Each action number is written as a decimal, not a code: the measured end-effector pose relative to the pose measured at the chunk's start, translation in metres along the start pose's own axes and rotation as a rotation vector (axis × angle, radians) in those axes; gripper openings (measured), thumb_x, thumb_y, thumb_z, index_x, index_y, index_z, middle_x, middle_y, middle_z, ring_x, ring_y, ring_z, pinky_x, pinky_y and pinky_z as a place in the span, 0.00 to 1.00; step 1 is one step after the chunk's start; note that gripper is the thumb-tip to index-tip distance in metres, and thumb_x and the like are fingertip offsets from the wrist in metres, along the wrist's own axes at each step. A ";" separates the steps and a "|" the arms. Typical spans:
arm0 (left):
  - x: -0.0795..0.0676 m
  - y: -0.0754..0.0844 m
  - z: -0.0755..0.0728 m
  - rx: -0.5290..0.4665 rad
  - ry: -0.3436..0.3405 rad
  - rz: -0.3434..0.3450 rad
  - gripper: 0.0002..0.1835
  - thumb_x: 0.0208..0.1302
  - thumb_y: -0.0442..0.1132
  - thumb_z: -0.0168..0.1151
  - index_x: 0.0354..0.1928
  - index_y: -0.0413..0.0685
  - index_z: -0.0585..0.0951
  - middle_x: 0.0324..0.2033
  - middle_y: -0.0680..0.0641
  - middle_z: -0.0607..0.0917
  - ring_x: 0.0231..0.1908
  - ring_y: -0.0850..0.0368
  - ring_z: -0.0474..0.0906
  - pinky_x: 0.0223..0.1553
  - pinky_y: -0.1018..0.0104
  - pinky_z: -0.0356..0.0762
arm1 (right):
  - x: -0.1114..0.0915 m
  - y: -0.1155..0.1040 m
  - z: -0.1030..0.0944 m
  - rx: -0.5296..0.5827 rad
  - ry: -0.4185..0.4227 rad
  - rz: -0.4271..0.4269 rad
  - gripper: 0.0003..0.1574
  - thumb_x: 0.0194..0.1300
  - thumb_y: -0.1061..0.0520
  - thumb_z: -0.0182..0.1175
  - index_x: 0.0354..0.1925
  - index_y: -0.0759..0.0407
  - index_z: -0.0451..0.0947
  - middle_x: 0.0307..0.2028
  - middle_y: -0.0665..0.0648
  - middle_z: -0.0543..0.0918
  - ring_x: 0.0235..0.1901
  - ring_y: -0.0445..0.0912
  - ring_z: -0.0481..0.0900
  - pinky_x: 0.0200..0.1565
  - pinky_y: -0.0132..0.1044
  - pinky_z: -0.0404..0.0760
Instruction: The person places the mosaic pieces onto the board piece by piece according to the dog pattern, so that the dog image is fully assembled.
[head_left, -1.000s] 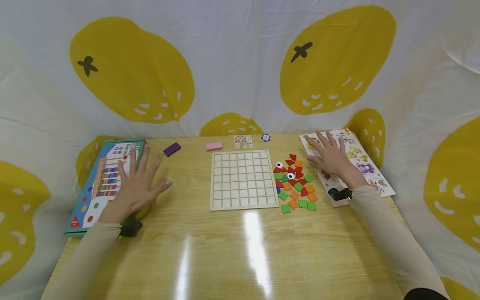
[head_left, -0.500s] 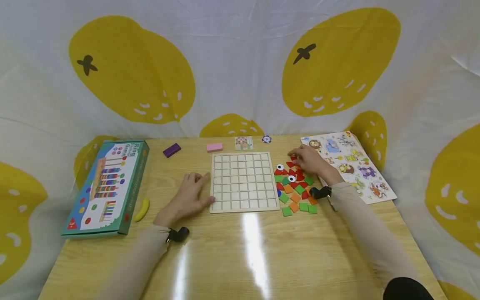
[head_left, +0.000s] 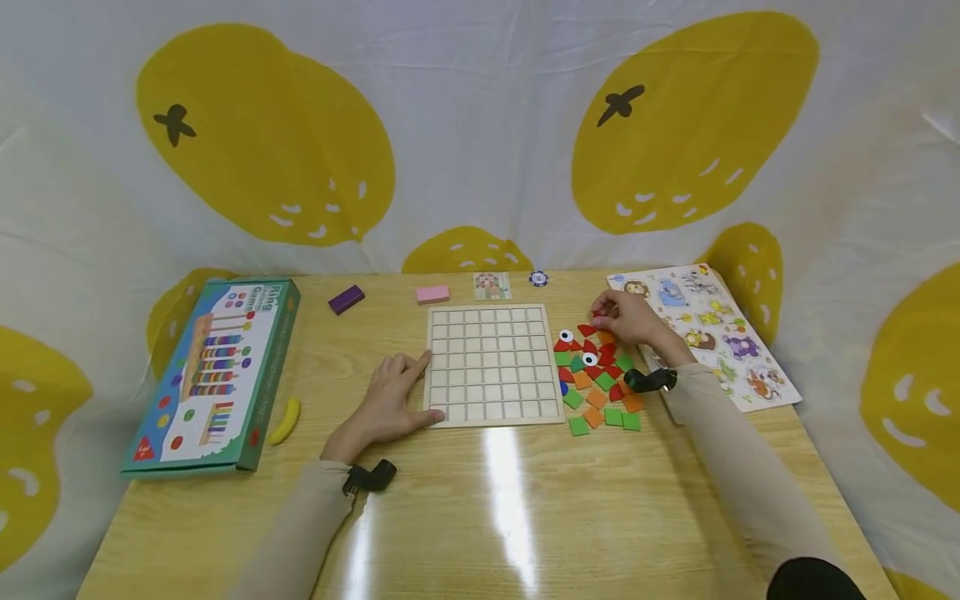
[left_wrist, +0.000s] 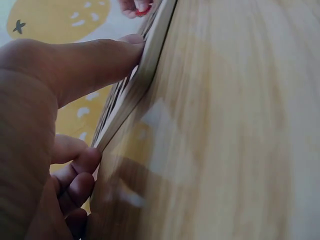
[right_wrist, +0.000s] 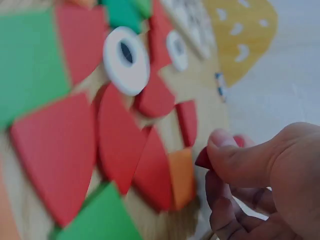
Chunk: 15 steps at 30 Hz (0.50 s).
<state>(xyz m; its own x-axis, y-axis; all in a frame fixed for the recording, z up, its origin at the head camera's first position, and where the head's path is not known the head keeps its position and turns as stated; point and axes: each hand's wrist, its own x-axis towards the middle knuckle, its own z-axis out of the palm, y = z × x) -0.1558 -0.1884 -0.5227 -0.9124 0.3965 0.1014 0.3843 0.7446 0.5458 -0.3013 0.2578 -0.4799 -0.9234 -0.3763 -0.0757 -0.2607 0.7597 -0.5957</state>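
Note:
In the head view, my left hand (head_left: 386, 404) is at the left side of the square wooden grid board (head_left: 495, 367). Its thumb (left_wrist: 107, 62) rests on the board's near left corner, and the index finger touches the left edge farther up. Thumb and index are spread apart. My right hand (head_left: 633, 321) pinches a small red piece (right_wrist: 202, 159) between thumb and fingers, just above the far end of a loose pile. That pile mixes red curved pieces (right_wrist: 55, 155), green squares (head_left: 579, 426), orange squares (head_left: 593, 417) and white discs with dark centres (right_wrist: 126, 60).
Left of the board lie a green game box (head_left: 210, 375) and a yellow toy banana (head_left: 286, 420). Behind it sit a purple block (head_left: 347, 299), a pink block (head_left: 432, 294), a patterned card (head_left: 492, 286) and a round chip (head_left: 538, 278). An animal picture board (head_left: 738, 346) stands right.
My left hand has come from over the game box to the grid board's left edge. From the animal board, my right hand has moved to the pile and lifted a red piece.

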 end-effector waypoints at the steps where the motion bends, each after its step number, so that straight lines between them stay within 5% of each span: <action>1: 0.000 -0.001 0.000 0.001 0.002 0.002 0.59 0.49 0.68 0.71 0.77 0.46 0.57 0.47 0.50 0.69 0.48 0.53 0.60 0.52 0.56 0.56 | 0.000 -0.002 0.000 0.037 0.014 0.006 0.14 0.69 0.57 0.61 0.50 0.62 0.75 0.40 0.62 0.81 0.37 0.53 0.80 0.42 0.47 0.77; 10: 0.000 -0.003 -0.002 0.009 -0.013 -0.009 0.67 0.40 0.71 0.74 0.77 0.45 0.54 0.50 0.49 0.69 0.49 0.53 0.60 0.55 0.55 0.56 | 0.024 -0.058 0.041 0.575 0.162 -0.011 0.24 0.63 0.56 0.68 0.53 0.66 0.79 0.42 0.66 0.85 0.41 0.56 0.84 0.41 0.41 0.83; 15: -0.002 -0.001 -0.002 0.016 -0.027 -0.008 0.71 0.35 0.72 0.76 0.77 0.45 0.54 0.49 0.49 0.68 0.49 0.53 0.60 0.55 0.55 0.56 | 0.044 -0.100 0.073 0.640 0.118 -0.025 0.23 0.59 0.58 0.71 0.53 0.58 0.82 0.43 0.59 0.86 0.41 0.48 0.85 0.44 0.41 0.83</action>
<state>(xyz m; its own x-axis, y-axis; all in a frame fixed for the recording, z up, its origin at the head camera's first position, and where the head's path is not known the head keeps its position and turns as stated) -0.1548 -0.1916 -0.5216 -0.9114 0.4046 0.0746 0.3793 0.7560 0.5335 -0.2954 0.1265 -0.4826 -0.9535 -0.3011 0.0113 -0.0971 0.2715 -0.9575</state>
